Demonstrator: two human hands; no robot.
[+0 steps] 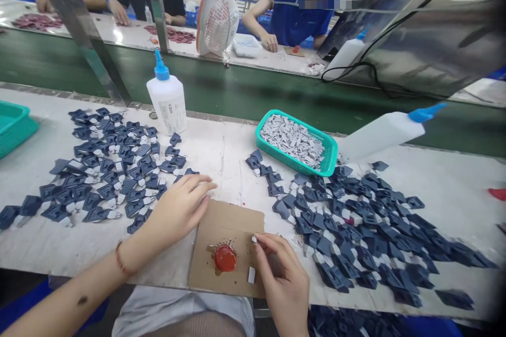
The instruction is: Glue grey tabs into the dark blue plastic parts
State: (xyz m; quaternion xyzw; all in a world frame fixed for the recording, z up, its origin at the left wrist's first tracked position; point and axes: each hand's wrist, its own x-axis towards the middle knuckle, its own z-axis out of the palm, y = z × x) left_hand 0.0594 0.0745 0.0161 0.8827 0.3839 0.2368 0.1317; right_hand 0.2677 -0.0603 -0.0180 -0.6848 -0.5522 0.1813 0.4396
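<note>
My left hand [183, 204] reaches over the top left corner of a brown cardboard sheet [233, 216], fingers stretched out and nothing visible in them. Between thumb and forefinger of my right hand [282, 274] is a small white plastic piece [254, 239], at the right side of the cardboard. Just below those fingertips, another white piece [251, 275] lies flat on the sheet. A round red cap-like thing [225, 258] sits on the cardboard, with brown smears around it. Dark blue parts with white ends [106, 195] are spread beside my left hand.
More dark blue parts [356, 221] are heaped to the right. A green basket [330, 166] of small white pieces stands behind the cardboard. White squeeze bottles [168, 102] with blue tips stand upright at left and tilted [383, 134] at right. Co-workers sit across the green divider [237, 89].
</note>
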